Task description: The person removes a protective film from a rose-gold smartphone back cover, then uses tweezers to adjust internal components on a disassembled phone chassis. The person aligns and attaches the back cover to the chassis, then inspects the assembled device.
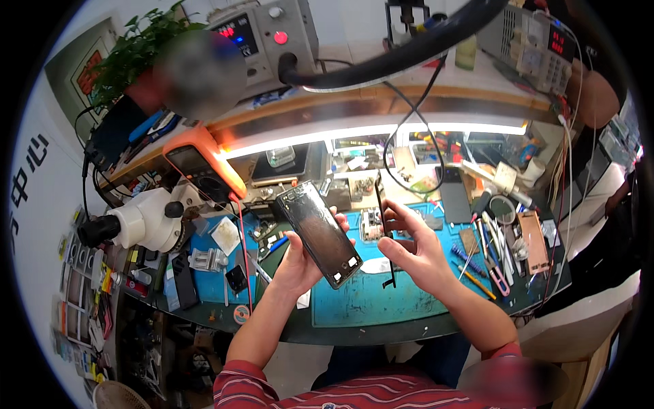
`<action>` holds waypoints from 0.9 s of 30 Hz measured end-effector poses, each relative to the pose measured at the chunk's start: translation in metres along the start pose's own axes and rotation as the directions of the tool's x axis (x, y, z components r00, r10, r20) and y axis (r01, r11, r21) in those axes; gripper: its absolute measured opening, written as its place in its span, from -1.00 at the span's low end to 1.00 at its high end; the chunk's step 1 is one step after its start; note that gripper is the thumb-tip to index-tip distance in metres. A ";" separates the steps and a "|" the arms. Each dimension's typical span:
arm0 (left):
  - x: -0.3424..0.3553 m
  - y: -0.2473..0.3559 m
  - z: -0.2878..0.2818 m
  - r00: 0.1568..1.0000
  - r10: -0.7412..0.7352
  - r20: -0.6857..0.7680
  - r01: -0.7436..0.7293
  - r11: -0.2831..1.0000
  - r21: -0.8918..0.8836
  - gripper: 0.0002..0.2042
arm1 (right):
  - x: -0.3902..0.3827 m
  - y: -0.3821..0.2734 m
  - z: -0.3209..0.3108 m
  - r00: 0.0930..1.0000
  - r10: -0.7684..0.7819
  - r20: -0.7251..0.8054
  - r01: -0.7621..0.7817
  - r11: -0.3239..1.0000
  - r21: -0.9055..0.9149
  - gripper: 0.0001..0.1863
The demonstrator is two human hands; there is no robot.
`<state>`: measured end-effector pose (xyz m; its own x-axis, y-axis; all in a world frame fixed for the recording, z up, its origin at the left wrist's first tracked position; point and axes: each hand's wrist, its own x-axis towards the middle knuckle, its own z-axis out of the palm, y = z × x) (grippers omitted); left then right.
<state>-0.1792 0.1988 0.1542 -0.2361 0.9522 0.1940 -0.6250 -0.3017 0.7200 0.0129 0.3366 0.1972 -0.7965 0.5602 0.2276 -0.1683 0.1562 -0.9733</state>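
Gripping a dark phone panel [319, 232] from beneath, the left hand [300, 262] held it tilted above the blue mat [381, 293] — its glossy face turned up. The right hand [415, 249] pinched a thin black frame [385, 232] edge-on, just beside the panel. A white microscope [139, 221] and an orange multimeter [204, 163] stood to the left on the cluttered surface [340, 330].

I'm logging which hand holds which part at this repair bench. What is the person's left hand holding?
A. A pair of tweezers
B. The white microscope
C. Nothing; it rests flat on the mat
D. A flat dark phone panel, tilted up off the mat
D: the left hand grips the flat dark phone panel from below, above the green mat, while the right hand holds a thin dark piece edge-on.
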 end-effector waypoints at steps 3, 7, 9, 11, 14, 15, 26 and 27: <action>-0.002 -0.003 0.006 1.000 -0.011 -0.026 0.011 1.000 0.005 -0.03 | -0.003 0.009 -0.001 1.000 0.013 -0.009 -0.012 0.999 0.041 -0.21; -0.005 -0.009 0.008 0.997 -0.021 -0.068 0.021 1.000 0.010 0.03 | -0.006 0.012 -0.006 0.996 0.083 -0.014 -0.081 0.987 0.137 -0.20; -0.006 -0.011 0.009 0.996 -0.030 -0.079 0.031 0.999 0.011 0.04 | -0.004 0.020 -0.011 0.995 0.096 0.014 -0.097 0.985 0.142 -0.23; -0.007 -0.013 0.011 0.995 -0.042 -0.087 0.041 0.999 -0.004 0.05 | -0.003 0.023 -0.013 0.986 0.158 0.052 -0.166 0.956 0.242 -0.26; -0.004 -0.013 0.012 0.995 -0.050 -0.087 0.048 0.999 -0.017 0.07 | -0.002 0.027 -0.016 0.950 0.282 0.136 -0.313 0.836 0.450 -0.38; -0.003 -0.015 0.012 0.995 -0.052 -0.086 0.050 0.999 -0.022 0.07 | -0.002 0.025 -0.018 0.937 0.312 0.155 -0.348 0.823 0.449 -0.43; -0.014 -0.012 0.018 0.982 -0.151 -0.110 0.132 0.977 -0.166 0.05 | 0.003 0.018 -0.019 0.862 0.401 0.310 -0.507 0.670 0.543 -0.32; -0.014 -0.014 0.018 0.982 -0.159 -0.101 0.141 0.976 -0.164 0.05 | 0.003 0.020 -0.018 0.867 0.388 0.312 -0.498 0.698 0.515 -0.29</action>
<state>-0.1538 0.1904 0.1536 -0.2078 0.9781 0.0084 -0.7658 -0.1680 0.6207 0.0176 0.3555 0.1792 -0.9373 0.2925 -0.1896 -0.0202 -0.5887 -0.8081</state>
